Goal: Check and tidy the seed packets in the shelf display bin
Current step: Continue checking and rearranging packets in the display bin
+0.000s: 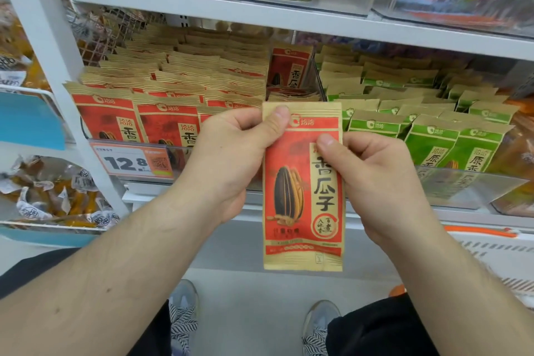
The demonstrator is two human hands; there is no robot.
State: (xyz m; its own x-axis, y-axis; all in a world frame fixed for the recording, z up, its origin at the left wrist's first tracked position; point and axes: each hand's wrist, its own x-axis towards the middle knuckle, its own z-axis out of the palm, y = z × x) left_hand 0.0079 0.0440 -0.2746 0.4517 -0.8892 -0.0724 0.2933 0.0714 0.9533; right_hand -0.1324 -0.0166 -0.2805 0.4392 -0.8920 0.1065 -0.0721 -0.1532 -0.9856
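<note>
I hold one red seed packet (300,199) upright in front of the shelf, its printed face toward me. My left hand (231,159) pinches its upper left edge with the thumb on the top corner. My right hand (375,179) pinches its right edge, thumb on the front. Behind it, the display bin (179,153) holds several rows of matching red packets (161,95) standing on end. One red packet (289,69) stands at the bin's right end beside the divider.
Green seed packets (427,113) fill the neighbouring bin to the right behind a clear front panel (468,188). A 12.8 price tag (133,163) hangs on the red bin's front. The shelf above (289,17) carries yellow packs. A white upright (49,46) stands at left, with wrapped snacks beyond.
</note>
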